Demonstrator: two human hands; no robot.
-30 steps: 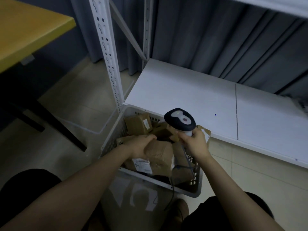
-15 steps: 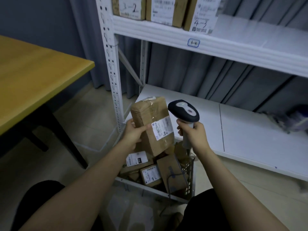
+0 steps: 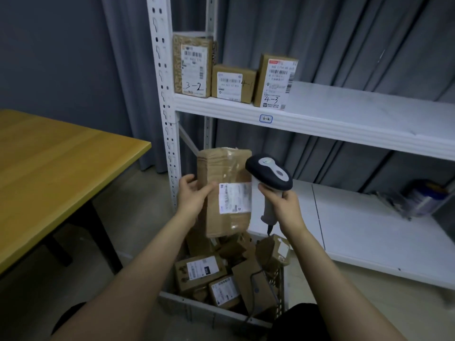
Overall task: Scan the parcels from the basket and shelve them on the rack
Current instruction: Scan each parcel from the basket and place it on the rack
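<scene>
Cardboard parcel [image 3: 222, 190] gripped upright by left hand [image 3: 193, 196] at frame centre; scanner [image 3: 269, 174] clasped in right hand [image 3: 285, 205], above basket [image 3: 216, 310].

The left hand [image 3: 193, 196] hides its fingertips behind the held parcel [image 3: 224, 168], whose label [image 3: 235, 198] is too smeared to read. The right hand [image 3: 285, 205] covers the middle of the scanner [image 3: 269, 173] handle, so the trigger cannot be seen. The scanner's cable [image 3: 258, 274] sinks among the overlapping boxes in the basket [image 3: 211, 308] and is lost there; the held parcel blocks the basket's far end. A blurred bluish object [image 3: 418, 198] on the lower shelf [image 3: 369, 230] cannot be identified. The tabletop [image 3: 49, 168] is cut off by the left edge, and the rack [image 3: 162, 94] runs out at the right.
</scene>
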